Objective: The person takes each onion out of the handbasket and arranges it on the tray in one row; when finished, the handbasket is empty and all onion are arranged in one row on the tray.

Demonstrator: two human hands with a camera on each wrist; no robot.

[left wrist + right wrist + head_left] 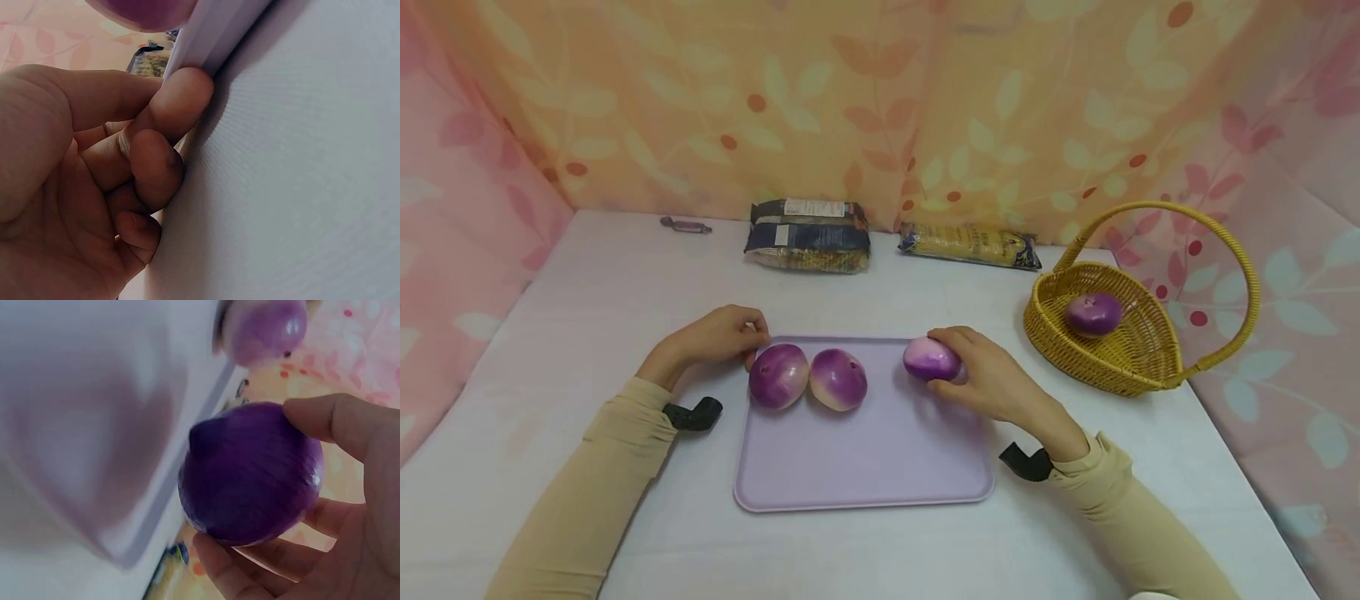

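A pale purple tray (865, 462) lies on the table. My left hand (718, 337) is at its far left corner, and in the left wrist view the curled fingers (181, 100) pinch the tray rim (209, 37). Two purple-and-white onions, a left one (778, 377) and a right one (838, 380), sit side by side at the tray's far left. Over the tray's far right part, my right hand (992, 375) grips a third onion (931, 358) between thumb and fingers. The right wrist view shows that onion (250, 475) apart from the tray surface.
On the right stands a yellow wicker basket (1097, 375) with a tall handle and one onion (1093, 314) inside. Along the back lie a dark-banded food packet (808, 237), a yellow packet (970, 244) and a small peeler-like tool (687, 225). Patterned curtains enclose the table.
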